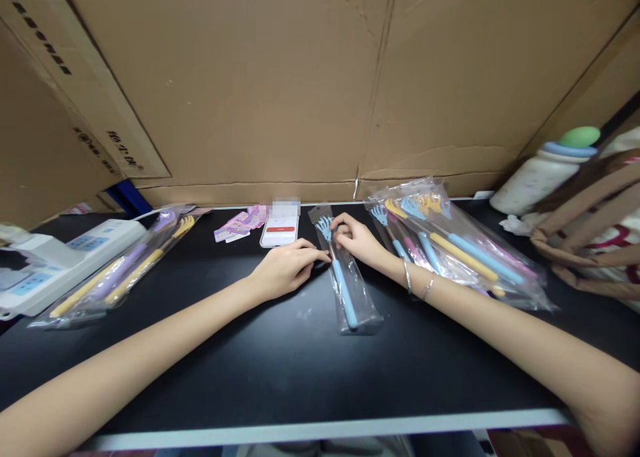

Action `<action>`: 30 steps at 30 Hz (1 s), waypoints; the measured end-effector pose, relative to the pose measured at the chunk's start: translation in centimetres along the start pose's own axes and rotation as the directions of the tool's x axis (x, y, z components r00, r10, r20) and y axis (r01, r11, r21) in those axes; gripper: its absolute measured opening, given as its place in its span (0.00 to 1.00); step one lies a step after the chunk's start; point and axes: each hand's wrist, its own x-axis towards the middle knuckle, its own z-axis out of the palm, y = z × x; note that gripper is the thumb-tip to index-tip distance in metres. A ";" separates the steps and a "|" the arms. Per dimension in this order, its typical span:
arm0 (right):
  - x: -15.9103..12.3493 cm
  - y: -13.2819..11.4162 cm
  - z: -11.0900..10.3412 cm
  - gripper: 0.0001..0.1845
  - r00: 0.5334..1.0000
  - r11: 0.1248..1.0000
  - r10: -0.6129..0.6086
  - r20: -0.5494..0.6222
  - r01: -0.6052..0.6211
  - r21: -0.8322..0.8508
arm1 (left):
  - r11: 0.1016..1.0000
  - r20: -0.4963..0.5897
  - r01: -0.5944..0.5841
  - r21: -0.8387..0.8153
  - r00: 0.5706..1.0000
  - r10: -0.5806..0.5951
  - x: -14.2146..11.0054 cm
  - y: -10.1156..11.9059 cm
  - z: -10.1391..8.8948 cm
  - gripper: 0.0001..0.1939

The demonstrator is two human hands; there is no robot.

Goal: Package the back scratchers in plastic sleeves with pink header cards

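Note:
A blue back scratcher in a clear plastic sleeve (347,290) lies on the black table (300,363), its claw end pointing away from me. My left hand (285,269) rests palm down at the sleeve's left edge, fingertips pinched on the plastic near the claw. My right hand (356,238) is curled over the sleeve's top right edge, fingers closed on it. Bracelets circle my right wrist.
A pile of bagged scratchers (450,243) lies to the right, a smaller bagged bundle (125,270) to the left. A phone (280,230) and pink cards (240,225) sit behind my hands. White devices (55,263) stand at left; a bottle (545,170) and bag (595,237) at right. Cardboard walls (280,77) behind.

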 end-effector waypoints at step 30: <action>-2.7 -3.2 1.4 0.15 0.919 0.667 -0.392 0.054 0.324 -0.671 | 0.970 -0.219 0.101 0.221 0.974 -0.052 -0.2 0.3 -0.2 0.11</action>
